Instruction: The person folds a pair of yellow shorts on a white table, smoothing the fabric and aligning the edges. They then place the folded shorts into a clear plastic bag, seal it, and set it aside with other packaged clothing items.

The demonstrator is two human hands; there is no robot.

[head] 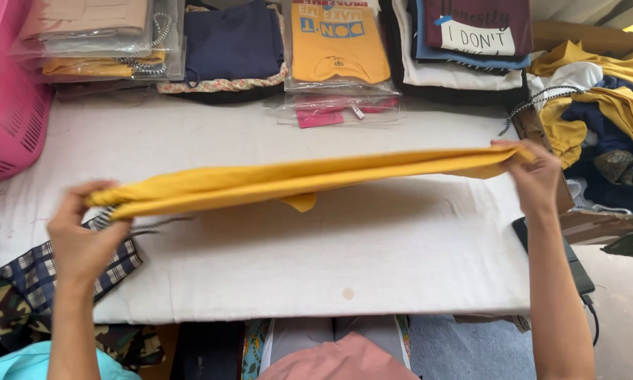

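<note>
- Left hand (84, 236): clenched on one end of the yellow garment (295, 179), fingers wrapped over the bunched cloth.
- Right hand (538, 176): pinching the garment's other end, thumb and fingers closed on the folded edge.
- Garment: stretched between the two hands in a long flat band, held just above the white table (344, 260), with a small flap hanging from its middle.
- Handling, as I judge it: light, soft and limp; it sags where unsupported, so it is best gripped at both ends or corners and kept taut. Not fragile and not slippery.
- Behind the garment: bagged folded shirts (337, 46) line the table's far edge.
- Left of the garment: a pink basket (7, 105); near the left hand, plaid cloth (42, 271).
- Right of the garment: a loose heap of clothes (598, 105).
</note>
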